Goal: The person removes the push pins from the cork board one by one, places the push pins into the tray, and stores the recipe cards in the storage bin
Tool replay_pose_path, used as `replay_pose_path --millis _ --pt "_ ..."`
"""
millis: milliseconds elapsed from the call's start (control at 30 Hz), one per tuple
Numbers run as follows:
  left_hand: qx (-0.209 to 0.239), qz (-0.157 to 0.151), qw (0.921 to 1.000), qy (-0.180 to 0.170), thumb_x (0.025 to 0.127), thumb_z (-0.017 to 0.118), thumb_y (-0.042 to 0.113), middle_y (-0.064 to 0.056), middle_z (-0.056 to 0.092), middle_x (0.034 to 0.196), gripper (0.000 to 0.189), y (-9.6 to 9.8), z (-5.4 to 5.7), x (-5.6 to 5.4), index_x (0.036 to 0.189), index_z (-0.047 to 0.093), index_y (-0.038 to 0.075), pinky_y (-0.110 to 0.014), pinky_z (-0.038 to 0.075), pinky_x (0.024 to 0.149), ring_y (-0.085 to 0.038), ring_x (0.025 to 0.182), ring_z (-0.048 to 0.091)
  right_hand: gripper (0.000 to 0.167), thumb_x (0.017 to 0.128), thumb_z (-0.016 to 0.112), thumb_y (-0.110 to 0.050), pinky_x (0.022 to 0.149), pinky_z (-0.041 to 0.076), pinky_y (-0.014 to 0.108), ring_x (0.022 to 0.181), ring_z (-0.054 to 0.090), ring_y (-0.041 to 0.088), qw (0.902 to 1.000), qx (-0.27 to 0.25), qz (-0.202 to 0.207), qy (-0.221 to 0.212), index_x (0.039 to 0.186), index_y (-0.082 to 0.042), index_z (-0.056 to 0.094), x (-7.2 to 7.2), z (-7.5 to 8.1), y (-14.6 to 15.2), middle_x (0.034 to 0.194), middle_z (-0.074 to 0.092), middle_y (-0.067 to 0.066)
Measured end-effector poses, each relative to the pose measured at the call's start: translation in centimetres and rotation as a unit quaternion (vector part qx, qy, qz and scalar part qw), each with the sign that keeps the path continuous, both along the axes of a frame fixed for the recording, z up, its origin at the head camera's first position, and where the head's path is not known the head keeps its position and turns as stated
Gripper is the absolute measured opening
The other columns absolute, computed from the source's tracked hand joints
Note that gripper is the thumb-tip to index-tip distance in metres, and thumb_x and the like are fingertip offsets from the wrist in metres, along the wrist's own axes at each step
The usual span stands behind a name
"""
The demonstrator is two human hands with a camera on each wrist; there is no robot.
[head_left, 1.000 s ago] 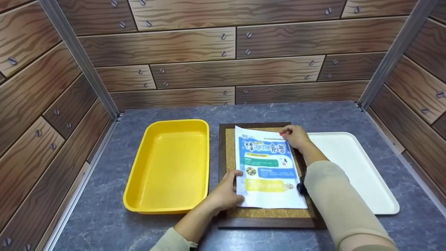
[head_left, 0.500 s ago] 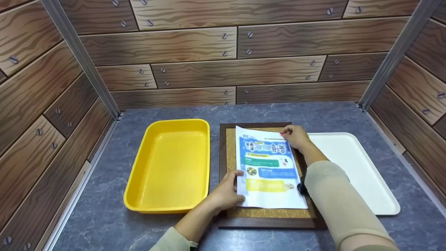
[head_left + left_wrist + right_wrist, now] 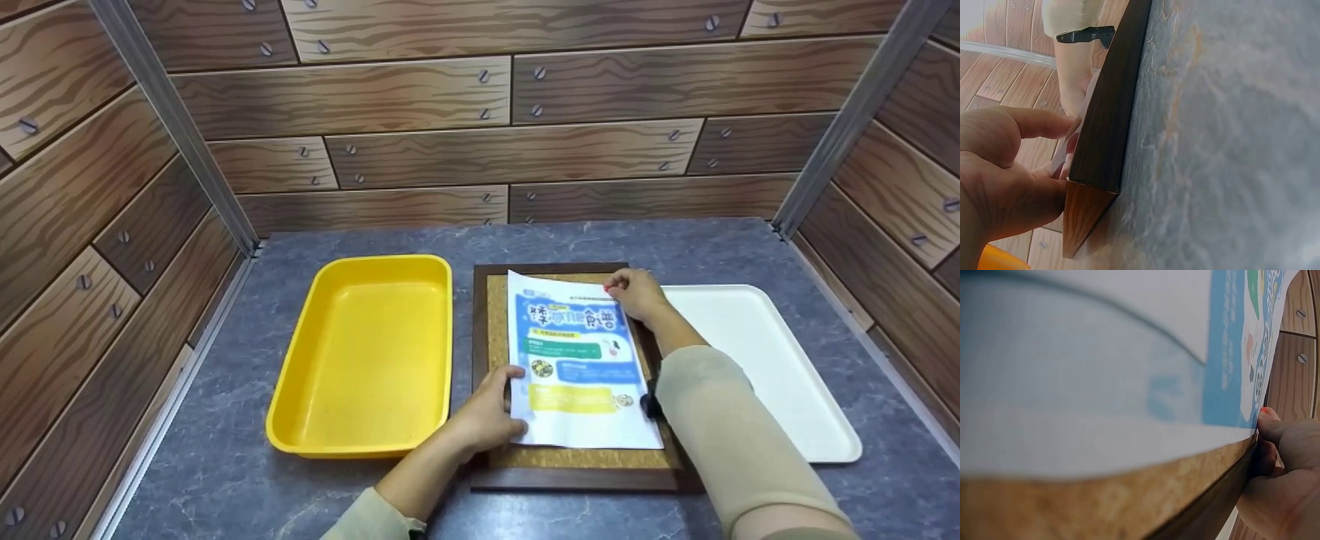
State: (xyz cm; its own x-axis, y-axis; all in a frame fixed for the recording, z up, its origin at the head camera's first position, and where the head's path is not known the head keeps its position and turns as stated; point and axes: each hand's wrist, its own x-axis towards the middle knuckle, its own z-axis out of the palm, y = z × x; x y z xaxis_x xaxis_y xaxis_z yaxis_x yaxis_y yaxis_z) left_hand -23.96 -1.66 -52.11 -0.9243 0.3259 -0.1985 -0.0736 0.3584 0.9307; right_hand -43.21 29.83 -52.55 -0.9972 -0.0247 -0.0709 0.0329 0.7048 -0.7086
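A printed sheet of paper [image 3: 581, 431] with blue, green and yellow blocks lies over a cork board [image 3: 496, 322] in a dark wooden frame. At its upper right corner my right hand [image 3: 637, 294] pinches a small red push pin [image 3: 607, 288] against the paper; the fingers hide most of the pin. My left hand [image 3: 486, 411] rests at the sheet's left edge, thumb and forefinger spread apart and touching the paper. In the left wrist view, the paper [image 3: 1060, 160] bulges up slightly between them, beside the frame [image 3: 1107, 107].
A deep yellow tray [image 3: 442, 352] stands left of the board. A white tray [image 3: 757, 360] lies to the right, partly behind the right forearm. Wood-patterned walls [image 3: 420, 157] enclose the grey marbled table [image 3: 225, 360] at the back and sides.
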Motion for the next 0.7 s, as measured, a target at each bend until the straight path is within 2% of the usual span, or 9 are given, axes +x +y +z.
replay_pose_path --millis 467,700 --pt "-0.005 0.0 1.0 -0.002 0.076 0.071 -0.016 -0.014 0.053 0.134 0.078 0.1 0.1 0.01 0.147 0.051 0.01 -0.027 0.051 0.061 -0.021 0.088 0.062 0.016 0.11 0.059 -0.009 0.092 0.048 0.041 0.105 0.056 0.031 1.0 0.006 0.001 -0.001 0.119 0.001 0.069 0.12 -0.29 0.29 0.113 0.06 0.017" --pt "0.002 0.001 1.0 -0.003 0.076 0.07 -0.017 -0.016 0.053 0.135 0.078 0.02 0.1 -0.01 0.147 0.051 0.009 -0.028 0.054 0.062 -0.022 0.089 0.065 0.016 0.109 0.059 -0.008 0.091 0.047 0.039 0.104 0.055 0.029 1.0 0.006 0.007 0.004 0.119 0.001 0.069 -0.18 -0.2 0.13 0.111 0.058 0.015"
